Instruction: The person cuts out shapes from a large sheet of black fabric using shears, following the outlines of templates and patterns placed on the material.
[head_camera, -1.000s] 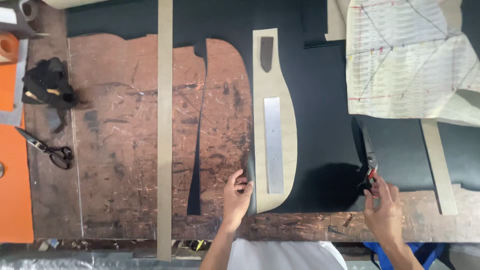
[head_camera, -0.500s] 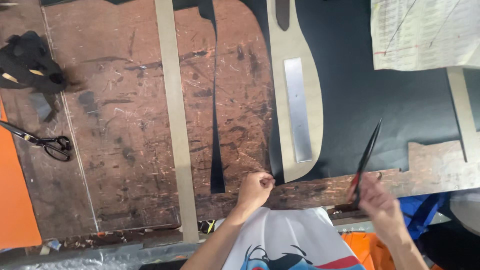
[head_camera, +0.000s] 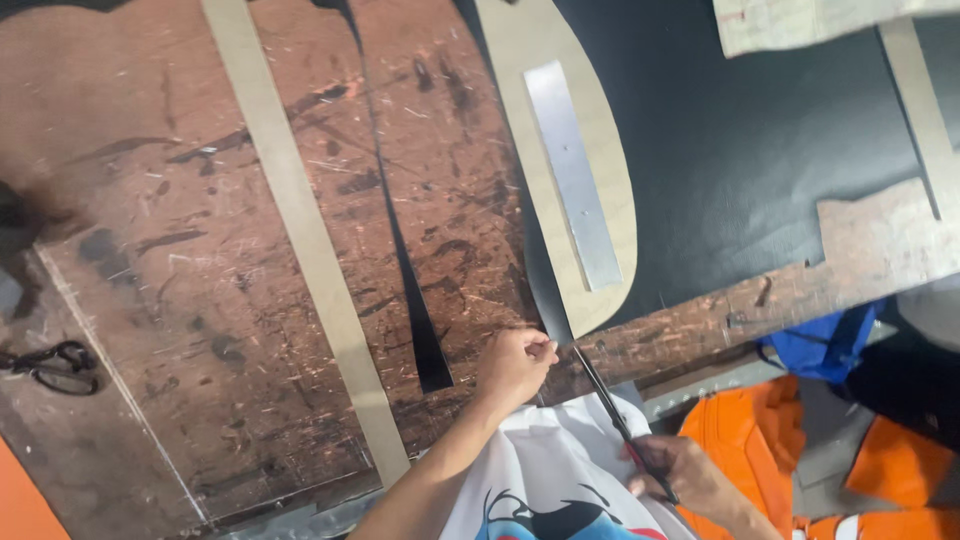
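My left hand (head_camera: 515, 365) pinches the near edge of a black sheet of material (head_camera: 760, 140) at the front of the worn wooden table (head_camera: 190, 260). My right hand (head_camera: 685, 480) grips dark scissors (head_camera: 610, 410) with red handles, the blades pointing up toward the black sheet's corner beside my left hand. A tan curved cardboard pattern (head_camera: 600, 120) lies on the black sheet, with a flat metal bar (head_camera: 572, 175) resting on it.
A long tan strip (head_camera: 300, 230) crosses the table diagonally. A thin black wedge of material (head_camera: 425, 340) lies beside it. Another pair of scissors (head_camera: 50, 365) sits at the left edge. Orange and blue cloth (head_camera: 830, 440) is below the table at right.
The view has tilted and come closer. My right hand dropped below the table edge and swung the scissors toward the black sheet's corner; my left hand stays pinching that edge.
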